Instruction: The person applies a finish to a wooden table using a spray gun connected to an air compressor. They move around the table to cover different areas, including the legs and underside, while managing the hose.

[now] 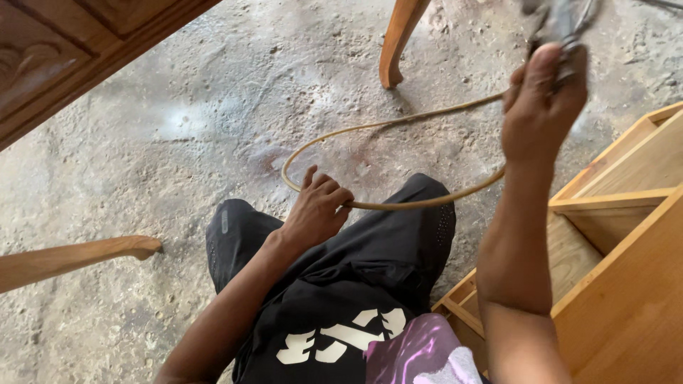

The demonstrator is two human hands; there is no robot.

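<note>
Tan hose (398, 128) loops between my hands: left hand (315, 210) grips it, right hand (542, 107) clutches its blurred metal fitting (562, 21); wooden cabinet (626, 249) beside me, chair leg (395, 43) ahead.

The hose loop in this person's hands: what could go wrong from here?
1. The tan hose loops wide between the left hand and the raised right hand; it may kink or snag on the curved wooden leg.
2. The blurred grey tool in the right hand could strike the wooden cabinet nearby.

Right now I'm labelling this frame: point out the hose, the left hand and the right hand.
hose (398, 125), head view, top of loop
left hand (314, 212), head view, knuckles
right hand (541, 107), head view, back of hand
</note>
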